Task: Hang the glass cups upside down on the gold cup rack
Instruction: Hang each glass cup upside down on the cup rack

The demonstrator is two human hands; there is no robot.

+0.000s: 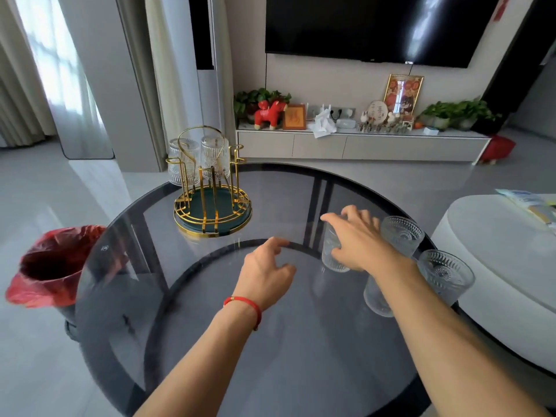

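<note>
The gold cup rack (212, 206) stands at the far left of the round glass table (270, 341), with two ribbed glass cups (215, 156) hanging upside down on its far pegs. Several more glass cups stand at the table's right side. My right hand (358, 239) reaches over one glass cup (331, 257), fingers spread around its top; a firm grip cannot be told. Another cup (401, 234) stands behind my wrist, one (445, 273) to its right, and one (376, 299) is partly hidden under my forearm. My left hand (267, 272) hovers over the table's middle, holding nothing.
A bin lined with a red bag (54, 266) stands left of the table. A white round seat (496, 260) touches the table's right edge. A TV cabinet (361, 145) with ornaments runs along the far wall.
</note>
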